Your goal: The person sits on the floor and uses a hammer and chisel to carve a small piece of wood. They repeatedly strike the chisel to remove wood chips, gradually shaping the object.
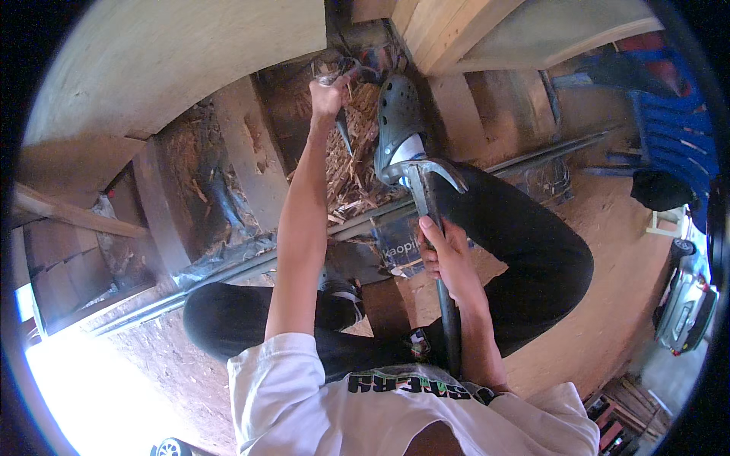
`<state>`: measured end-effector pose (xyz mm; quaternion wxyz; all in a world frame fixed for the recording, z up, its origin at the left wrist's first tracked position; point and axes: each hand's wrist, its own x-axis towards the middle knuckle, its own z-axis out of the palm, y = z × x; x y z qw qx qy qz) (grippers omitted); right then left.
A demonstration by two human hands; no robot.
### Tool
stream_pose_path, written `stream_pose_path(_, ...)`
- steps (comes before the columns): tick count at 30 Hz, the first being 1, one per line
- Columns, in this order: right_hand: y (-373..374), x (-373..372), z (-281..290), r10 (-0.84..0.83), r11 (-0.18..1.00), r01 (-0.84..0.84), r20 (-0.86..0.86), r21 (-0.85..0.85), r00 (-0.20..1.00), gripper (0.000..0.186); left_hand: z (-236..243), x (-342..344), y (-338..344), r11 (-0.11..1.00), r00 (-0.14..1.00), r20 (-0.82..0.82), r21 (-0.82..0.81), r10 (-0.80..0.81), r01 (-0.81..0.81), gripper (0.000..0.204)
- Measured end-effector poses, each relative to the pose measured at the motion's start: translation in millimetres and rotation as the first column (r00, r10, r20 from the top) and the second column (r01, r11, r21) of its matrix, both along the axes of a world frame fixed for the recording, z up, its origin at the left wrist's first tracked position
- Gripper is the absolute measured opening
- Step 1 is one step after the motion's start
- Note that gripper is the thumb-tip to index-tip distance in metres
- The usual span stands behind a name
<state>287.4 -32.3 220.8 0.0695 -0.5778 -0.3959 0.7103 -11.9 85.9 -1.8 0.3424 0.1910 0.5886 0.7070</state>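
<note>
Now R hand [450,258] grip's wrapped rnd 1 long tool [449,327]; L hand [328,99], nr 1 grey clog [398,110]: can't tell.

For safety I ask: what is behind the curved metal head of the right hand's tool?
Behind the curved head, a grey clog, white sock and black trouser leg partly show; the parts it covers cannot be seen.

Tool [344,133] in the left hand [328,99] too blurred to tell, wheel [171,448] far below it cut off, blue chair [677,137] right of the right hand [450,258] cropped
</note>
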Motion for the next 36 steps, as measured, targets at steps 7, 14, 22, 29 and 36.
stream_pose_path(7,-8.7,2.7,6.5,-0.049,0.999,0.048,-0.047,-0.023,0.998,0.032,40.7,10.5,-72.4,0.92,0.942,0.022,0.208,0.336,-0.333,0.021)
stream_pose_path(14,-27.1,19.2,20.6,-0.016,0.997,0.032,-0.218,0.072,0.976,0.02,157.5,58.8,-171.0,0.939,0.897,0.282,-0.074,0.341,-0.335,0.03)
stream_pose_path(22,-48.8,0.5,10.6,0.15,0.897,0.001,-0.306,0.442,0.94,0.014,243.6,165.6,-239.1,0.925,0.992,0.039,-0.359,-0.123,0.129,0.055)
stream_pose_path(29,-70.1,-27.3,-28.0,0.305,0.767,-0.202,-0.068,0.609,0.95,0.034,197.2,186.7,-250.6,0.897,0.998,0.045,-0.44,-0.035,0.051,0.044)
stream_pose_path(36,-14.3,-29.4,-21.3,0.754,0.511,-0.761,0.217,0.401,0.62,0.038,158.1,181.3,-251.5,0.946,0.987,0.113,-0.315,0.113,-0.073,0.025)
